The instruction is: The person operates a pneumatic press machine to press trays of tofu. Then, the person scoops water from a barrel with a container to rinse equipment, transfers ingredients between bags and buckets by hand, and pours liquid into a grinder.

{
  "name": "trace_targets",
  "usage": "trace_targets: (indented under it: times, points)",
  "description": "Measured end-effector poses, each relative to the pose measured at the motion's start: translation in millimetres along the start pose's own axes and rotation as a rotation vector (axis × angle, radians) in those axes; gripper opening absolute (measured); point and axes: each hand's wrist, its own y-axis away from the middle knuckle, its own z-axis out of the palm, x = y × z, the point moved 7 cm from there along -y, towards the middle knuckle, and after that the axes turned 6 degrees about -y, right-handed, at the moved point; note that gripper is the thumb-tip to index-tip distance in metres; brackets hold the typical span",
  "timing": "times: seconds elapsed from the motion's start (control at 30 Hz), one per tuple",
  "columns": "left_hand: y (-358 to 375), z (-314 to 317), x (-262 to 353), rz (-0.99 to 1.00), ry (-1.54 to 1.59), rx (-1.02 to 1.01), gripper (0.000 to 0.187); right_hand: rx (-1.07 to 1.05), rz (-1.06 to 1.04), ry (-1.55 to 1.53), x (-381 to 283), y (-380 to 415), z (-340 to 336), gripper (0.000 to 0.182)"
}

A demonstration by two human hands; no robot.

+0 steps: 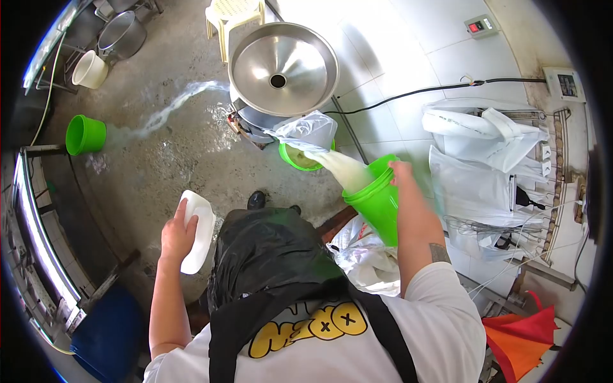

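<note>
My right hand (401,172) grips the rim of a bright green bucket (382,214), tilted with its mouth toward the machine. A pale milky stream (341,169) stretches between that mouth and a clear plastic sheet (310,132) on the machine's side; the direction of flow is hard to tell. Beneath the sheet, a second green bucket (299,159) is partly hidden. Off to the left, my left hand (177,236) is closed round a white oblong plastic container (199,233), held away from the machine. A wide steel funnel hopper (284,60) tops the machine.
Pale liquid streaks the wet concrete floor (159,159) toward another green bucket (85,135). A cream plastic stool (235,16) stands behind the hopper. White bags (479,172) hang at right, and a white sack (367,255) lies beneath my right arm. A black cable (408,92) crosses the tiled wall.
</note>
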Motion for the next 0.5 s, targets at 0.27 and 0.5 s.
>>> trace_targets:
  times: [0.27, 0.5]
  points:
    - [1, -13, 5, 0.018, 0.021, 0.036, 0.060, 0.020, -0.057, 0.052, -35, 19, -14, 0.032]
    - [20, -24, 13, 0.014, -0.018, 0.084, 0.062, 0.026, -0.055, -0.121, -31, 18, -21, 0.039]
